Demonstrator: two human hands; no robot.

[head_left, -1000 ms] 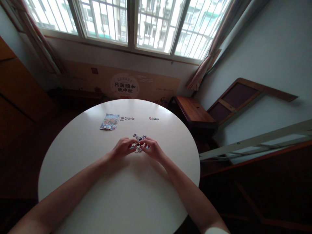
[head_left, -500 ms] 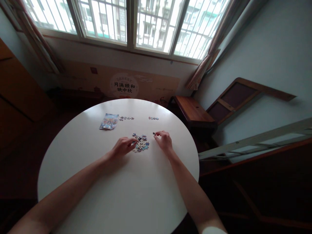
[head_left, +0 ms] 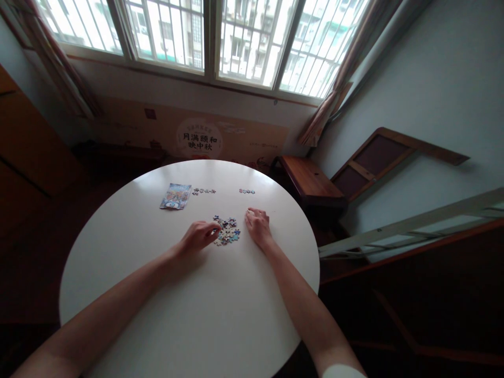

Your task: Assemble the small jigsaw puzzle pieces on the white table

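A loose pile of jigsaw puzzle pieces [head_left: 229, 231] lies near the middle of the round white table [head_left: 220, 299]. My left hand [head_left: 199, 234] rests at the pile's left edge, thumb and fingers curled together; what they hold, if anything, is hard to make out. Just right of the pile, my right hand [head_left: 258, 226] is palm down with its fingers bent and close together. The puzzle piece in it is hidden under the fingers. Farther back are a row of joined pieces [head_left: 205, 191] and a shorter joined strip [head_left: 247, 191].
A colourful picture sheet or packet [head_left: 176, 196] lies at the back left of the table. Beyond the right edge stands a wooden bench [head_left: 309, 178]. A barred window [head_left: 248, 42] and a printed banner [head_left: 236, 134] are behind the table.
My right hand has turned palm down and shifted slightly left; the dark puzzle piece at its fingertips is now out of sight. My left hand has stayed almost still.
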